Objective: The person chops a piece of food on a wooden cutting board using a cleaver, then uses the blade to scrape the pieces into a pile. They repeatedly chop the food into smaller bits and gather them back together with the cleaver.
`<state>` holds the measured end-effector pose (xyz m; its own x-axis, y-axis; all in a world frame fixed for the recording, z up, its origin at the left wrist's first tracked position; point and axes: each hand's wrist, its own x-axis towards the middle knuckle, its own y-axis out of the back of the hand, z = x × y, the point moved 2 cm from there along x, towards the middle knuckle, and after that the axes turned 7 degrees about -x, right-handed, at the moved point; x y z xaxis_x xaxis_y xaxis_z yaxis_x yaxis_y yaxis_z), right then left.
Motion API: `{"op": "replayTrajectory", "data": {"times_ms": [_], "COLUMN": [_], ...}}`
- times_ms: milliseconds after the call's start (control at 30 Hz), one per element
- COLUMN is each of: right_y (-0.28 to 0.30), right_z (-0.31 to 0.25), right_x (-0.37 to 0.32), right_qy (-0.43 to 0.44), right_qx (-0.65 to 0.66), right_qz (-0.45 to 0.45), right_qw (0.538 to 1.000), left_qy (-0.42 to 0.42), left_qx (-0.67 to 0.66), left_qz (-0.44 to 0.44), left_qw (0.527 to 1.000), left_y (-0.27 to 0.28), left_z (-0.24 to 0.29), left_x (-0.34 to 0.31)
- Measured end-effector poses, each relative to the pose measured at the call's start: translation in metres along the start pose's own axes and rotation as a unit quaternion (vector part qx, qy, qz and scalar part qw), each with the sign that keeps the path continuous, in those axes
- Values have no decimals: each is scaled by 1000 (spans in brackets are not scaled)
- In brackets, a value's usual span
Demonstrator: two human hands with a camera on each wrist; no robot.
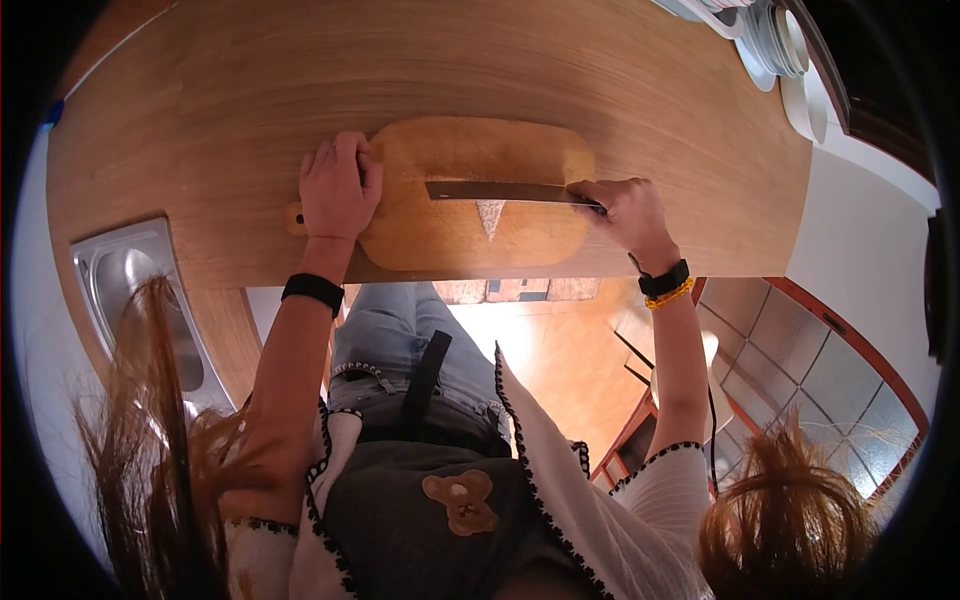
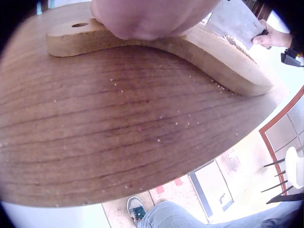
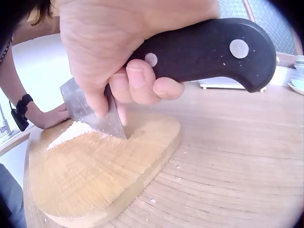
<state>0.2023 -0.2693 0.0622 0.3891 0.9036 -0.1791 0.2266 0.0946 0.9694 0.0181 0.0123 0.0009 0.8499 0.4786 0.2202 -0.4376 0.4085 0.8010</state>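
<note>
A wooden cutting board [image 1: 480, 150] lies on the counter. My left hand [image 1: 338, 195] grips its narrow neck beside the handle hole; in the left wrist view, the heel of the hand [image 2: 152, 16] sits over the neck. My right hand [image 1: 628, 212] holds a cleaver by its black riveted handle [image 3: 199, 50], fingers wrapped round it and reaching onto the blade. The wide blade [image 3: 90, 107] stands on edge across the board. Against it lies a wedge-shaped heap of fine white bits [image 3: 71, 133], also seen as a pale triangle [image 1: 490, 218] in the head view.
Small crumbs dot the wooden counter [image 2: 118, 104] around the board. A metal sink [image 1: 150, 290] is at the left, stacked dishes [image 1: 775, 45] at the far right. The counter's front edge runs just before the person's body; a white chair [image 2: 294, 166] stands beyond.
</note>
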Motion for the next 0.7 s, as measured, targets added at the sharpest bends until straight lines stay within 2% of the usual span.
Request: {"op": "replayTrajectory", "data": {"times_ms": [100,167,200,233,267,300,333,367,400,433,533,633,700], "right_y": [-3,0,0,-1,-4,-14,-36,-25,-29,-34,-39,-40,-40], "right_z": [-2,-7,-13,-18,-24,-35,-43,-67,-84,-100,-141,-163,-170], "right_x": [-4,-11,-16,-23,-31,-40,-56,-56,-58,-60,-60,-55,-51], "right_qy": [-10,-107,-105,-201,-295,-337,-398,-460,-442,-443,-457,-491,-509], "right_qx": [20,135,136,173,208,282,378,492,530,597,632,610,575], "right_qz": [3,79,76,84,91,126,116,74,94,109,141,176,185], "right_qw": [1000,982,982,961,928,890,827,735,717,660,610,597,613], "left_qy": [6,13,13,11,12,10,7,6,5,4,0,11,7], "left_qx": [-3,0,-2,-5,-5,-5,-6,-8,-7,-6,-18,-16,-15], "left_qz": [-6,-10,-8,-4,-4,-1,1,2,1,1,7,-9,-9], "left_qw": [1000,1000,1000,1000,1000,1000,1000,1000,1000,1000,1000,1000,1000], "left_y": [-2,-2,-1,-1,-1,-1,-2,-2,-1,-1,-2,-1,-2], "left_z": [-3,-5,-3,-3,-3,-4,-4,-4,-4,-4,-4,-4,-5], "left_x": [-1,-1,-1,-1,-1,-1,0,0,-1,-1,-1,-1,-2]}}
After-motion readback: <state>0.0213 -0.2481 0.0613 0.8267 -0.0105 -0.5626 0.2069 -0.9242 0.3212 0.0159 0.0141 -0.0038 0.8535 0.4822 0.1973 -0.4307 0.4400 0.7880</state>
